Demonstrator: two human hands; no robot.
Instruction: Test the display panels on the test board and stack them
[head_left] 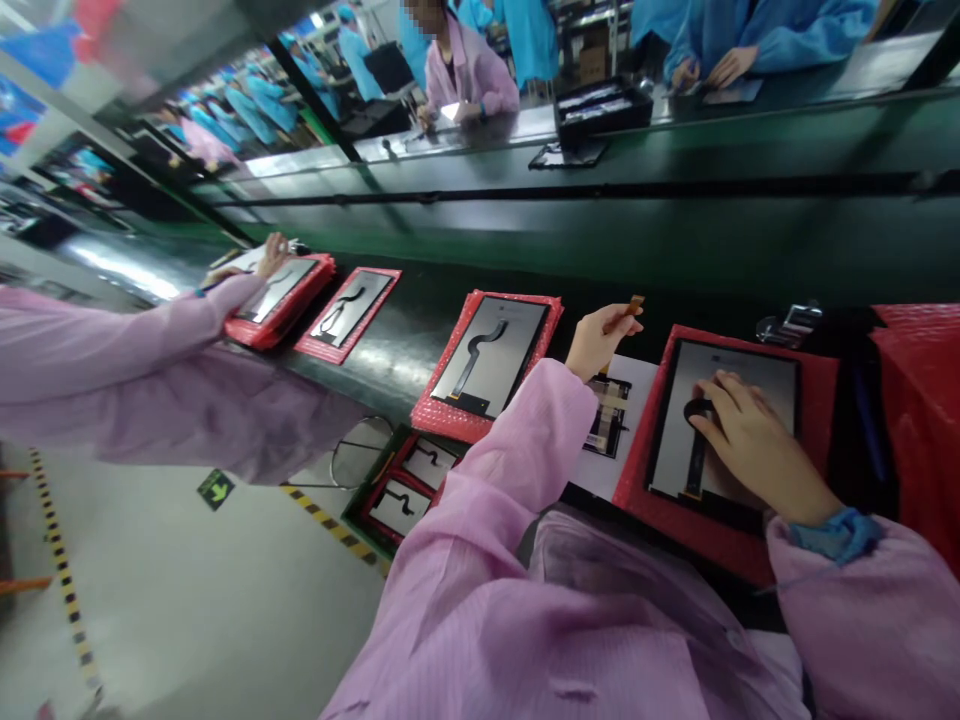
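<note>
My left hand (600, 338) is closed in a pinch on a small amber strip (636, 305). Below it a small panel (616, 395) with black and tan parts lies on a white sheet (630, 455). My right hand (750, 440) rests with fingers stretched out on a grey display panel (671, 445) with a black border. Its thumb and index finger are at the curved top of the panel's black flex cable (696, 460). Red bubble wrap (637, 480) lies under that panel. Whether the fingertips press the cable, I cannot tell.
Left of me, another display panel (517, 345) lies on red bubble wrap, above a green bin (360, 505) with panels. Further left, a co-worker's hand (274, 255) is over a stack of panels (289, 290). More red wrap (926, 400) lies at right, near a metal object (799, 322).
</note>
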